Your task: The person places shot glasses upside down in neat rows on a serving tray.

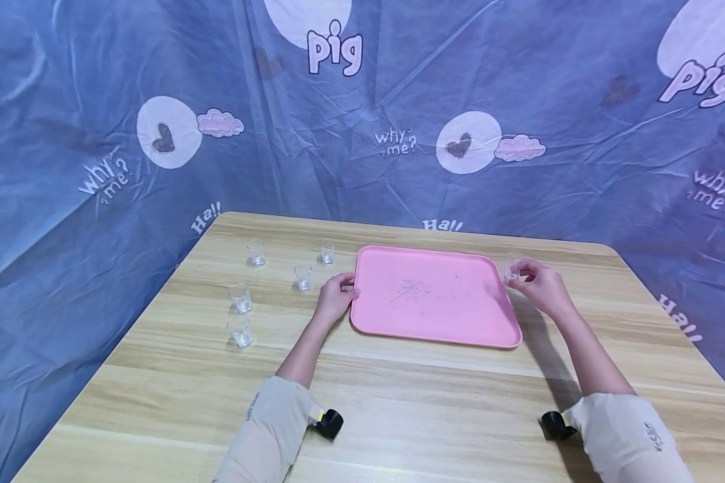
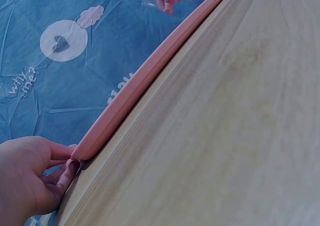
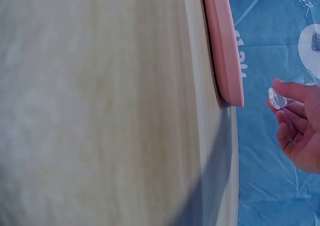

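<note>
A pink tray [image 1: 434,295] lies on the wooden table, with nothing standing on it. My left hand [image 1: 336,296] pinches its left edge, thumb on top of the rim and fingers below, as the left wrist view [image 2: 37,171] also shows. Over the tray's right edge, my right hand [image 1: 540,287] holds a small clear glass [image 1: 512,268] between thumb and fingers. In the right wrist view the base of this glass [image 3: 277,98] faces the camera, raised off the table beside the tray's corner.
Several more clear glasses stand left of the tray, among them a back one [image 1: 256,253], one nearer the tray [image 1: 303,277] and a front one [image 1: 240,332]. A blue patterned cloth [image 1: 386,168] hangs behind the wooden table [image 1: 398,402].
</note>
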Motion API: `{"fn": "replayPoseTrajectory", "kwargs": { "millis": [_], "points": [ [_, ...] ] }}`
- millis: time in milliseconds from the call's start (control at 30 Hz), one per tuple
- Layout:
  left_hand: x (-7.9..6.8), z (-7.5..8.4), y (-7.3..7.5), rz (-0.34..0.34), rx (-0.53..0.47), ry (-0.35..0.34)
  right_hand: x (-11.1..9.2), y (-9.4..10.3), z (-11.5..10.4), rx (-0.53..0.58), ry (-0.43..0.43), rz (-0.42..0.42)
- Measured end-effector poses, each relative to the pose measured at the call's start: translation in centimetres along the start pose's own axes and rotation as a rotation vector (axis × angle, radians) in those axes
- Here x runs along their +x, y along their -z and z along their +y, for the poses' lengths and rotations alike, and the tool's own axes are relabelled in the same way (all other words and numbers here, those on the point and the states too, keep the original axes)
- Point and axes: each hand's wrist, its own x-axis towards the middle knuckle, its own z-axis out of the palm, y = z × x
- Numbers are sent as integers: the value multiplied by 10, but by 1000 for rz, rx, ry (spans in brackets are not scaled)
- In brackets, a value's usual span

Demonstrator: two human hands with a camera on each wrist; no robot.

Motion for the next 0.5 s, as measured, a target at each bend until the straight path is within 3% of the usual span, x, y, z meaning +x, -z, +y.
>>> {"fn": "replayPoseTrajectory", "kwargs": {
  "millis": [267,500],
  "points": [
    [0,1,0,0,-3,-4,-2,0,-1,-42,67,-30],
    [0,0,-1,-3,-5,-8,-3,0,-1,-52,51,-66]
  ]
}}
